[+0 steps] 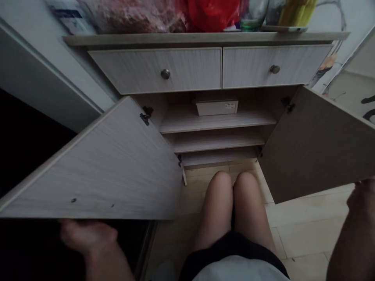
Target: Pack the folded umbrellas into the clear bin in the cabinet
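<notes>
A pale wood cabinet stands in front of me with both lower doors swung open. My left hand [84, 234] is at the bottom edge of the left door [102, 171], fingers tucked behind it and hidden. My right hand [361, 195] is at the outer lower edge of the right door [316, 144]; its fingers are cut off by the frame edge. Inside, a white flat box [216, 107] lies on the upper shelf [216, 121]. My bare knees [231, 195] are on the floor before the cabinet.
Two closed drawers with round knobs [165, 73] [274, 69] sit above the doors. Plastic bags [164, 15], a glass [253, 13] and a yellow item crowd the cabinet top. A white appliance [38, 78] stands at the left. Tiled floor [307, 230] lies at the right.
</notes>
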Demonstrator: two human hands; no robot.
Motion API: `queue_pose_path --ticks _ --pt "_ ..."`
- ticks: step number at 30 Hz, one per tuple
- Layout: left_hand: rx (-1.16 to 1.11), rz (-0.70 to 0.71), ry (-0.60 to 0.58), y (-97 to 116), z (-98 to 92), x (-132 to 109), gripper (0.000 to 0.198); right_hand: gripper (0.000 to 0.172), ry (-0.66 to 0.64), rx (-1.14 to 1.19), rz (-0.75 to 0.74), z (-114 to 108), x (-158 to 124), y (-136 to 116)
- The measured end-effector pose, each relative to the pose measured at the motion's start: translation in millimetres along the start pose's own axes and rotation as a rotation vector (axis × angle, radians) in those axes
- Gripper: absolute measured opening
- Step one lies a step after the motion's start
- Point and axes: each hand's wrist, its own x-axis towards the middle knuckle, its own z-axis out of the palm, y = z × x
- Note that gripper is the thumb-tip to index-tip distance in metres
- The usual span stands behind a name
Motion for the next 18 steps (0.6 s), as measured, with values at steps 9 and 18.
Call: queue_pose_path --ticks 9,18 --pt "-0.067 0.156 -0.017 -54.5 25.0 -80.2 0.030 0.044 -0.369 -0.123 -0.145 1.1 -59.1 2.5" --pt "-0.117 0.448 -0.453 -54.8 120.7 -139.9 0.039 0.040 -0.628 -0.155 -0.292 52.1 -128.9 -22.2"
